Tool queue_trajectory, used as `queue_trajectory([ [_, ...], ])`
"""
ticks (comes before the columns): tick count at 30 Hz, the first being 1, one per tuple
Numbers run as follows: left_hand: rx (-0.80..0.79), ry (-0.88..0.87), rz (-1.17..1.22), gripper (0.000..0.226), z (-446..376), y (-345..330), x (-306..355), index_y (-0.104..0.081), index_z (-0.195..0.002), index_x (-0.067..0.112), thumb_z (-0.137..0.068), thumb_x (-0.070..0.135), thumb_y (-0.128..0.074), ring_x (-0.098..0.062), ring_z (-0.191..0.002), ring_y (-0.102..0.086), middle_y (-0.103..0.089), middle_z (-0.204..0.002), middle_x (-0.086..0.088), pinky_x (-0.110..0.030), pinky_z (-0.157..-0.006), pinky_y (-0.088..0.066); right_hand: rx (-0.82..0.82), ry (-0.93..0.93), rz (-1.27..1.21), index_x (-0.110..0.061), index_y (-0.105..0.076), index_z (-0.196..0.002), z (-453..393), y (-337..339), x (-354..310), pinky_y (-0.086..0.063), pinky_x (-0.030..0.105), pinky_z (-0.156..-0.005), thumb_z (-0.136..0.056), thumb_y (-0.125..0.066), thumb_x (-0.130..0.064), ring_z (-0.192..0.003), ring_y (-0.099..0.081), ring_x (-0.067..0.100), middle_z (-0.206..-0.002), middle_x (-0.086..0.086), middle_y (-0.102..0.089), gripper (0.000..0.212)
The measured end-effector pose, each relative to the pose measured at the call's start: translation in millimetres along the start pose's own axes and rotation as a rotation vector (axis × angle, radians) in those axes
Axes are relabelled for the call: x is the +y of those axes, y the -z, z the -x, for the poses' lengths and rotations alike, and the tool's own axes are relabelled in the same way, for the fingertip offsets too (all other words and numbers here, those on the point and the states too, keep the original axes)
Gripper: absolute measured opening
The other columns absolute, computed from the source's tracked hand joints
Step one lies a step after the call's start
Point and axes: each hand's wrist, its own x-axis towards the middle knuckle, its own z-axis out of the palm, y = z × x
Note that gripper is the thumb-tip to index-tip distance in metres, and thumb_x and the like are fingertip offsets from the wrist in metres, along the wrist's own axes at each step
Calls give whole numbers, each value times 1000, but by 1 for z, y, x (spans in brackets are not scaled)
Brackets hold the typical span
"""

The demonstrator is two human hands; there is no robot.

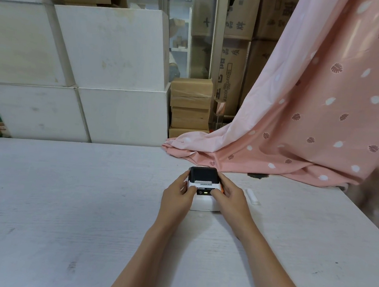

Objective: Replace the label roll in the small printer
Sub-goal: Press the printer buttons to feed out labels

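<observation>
A small white printer (pixel 203 202) with a dark lid and a lit green light sits on the white table (pixel 82 202), past its middle. Its lid looks closed, with a paper edge at the slot. My left hand (pixel 178 195) grips the printer's left side, thumb on the front panel. My right hand (pixel 230 198) grips the right side, where an orange tab shows, thumb resting on the front panel. A small white tube-like piece (pixel 251 197) lies on the table just right of my right hand. I cannot tell whether it is a label roll core.
A pink leaf-patterned cloth (pixel 303 132) drapes down onto the table's far right edge. White boxes (pixel 108 63) and cardboard cartons (pixel 190 105) are stacked behind the table. A dark smudge (pixel 258 176) lies near the cloth's hem.
</observation>
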Motion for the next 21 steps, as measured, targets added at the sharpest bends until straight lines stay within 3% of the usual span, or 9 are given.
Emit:
queue_trajectory([
  [8, 9, 7, 32, 47, -1, -1, -2, -56, -123, 46, -92, 10, -51, 29, -82, -54, -60, -81, 50, -12, -79, -41, 12, -12, -4, -56, -71, -115, 0, 0, -1, -51, 42, -110, -87, -54, -10, -123, -68, 17, -119, -13, -79, 56],
  [13, 5, 7, 36, 48, 1, 0, -1, -57, -123, 46, -92, 10, -50, 29, -82, -54, -60, -81, 50, -11, -78, -41, 11, -11, -7, -52, -71, -119, 0, -1, 0, -51, 43, -110, -87, -54, -9, -121, -69, 17, -118, -14, -79, 56],
  [18, 21, 6, 60, 47, 0, 0, -2, -58, -130, 39, -92, 11, -51, 29, -84, -55, -62, -93, 37, -8, -77, -42, 9, -13, -3, -50, -71, -121, -1, -1, 0, -51, 43, -110, -88, -54, -7, -121, -69, 18, -118, -13, -79, 56],
  [21, 18, 4, 62, 48, -1, -1, -3, -59, -129, 40, -92, 12, -51, 28, -88, -55, -63, -98, 36, -13, -85, -45, 12, -12, 13, -49, -71, -123, -2, -1, 1, -51, 46, -110, -87, -55, -11, -120, -69, 22, -118, -13, -79, 55],
])
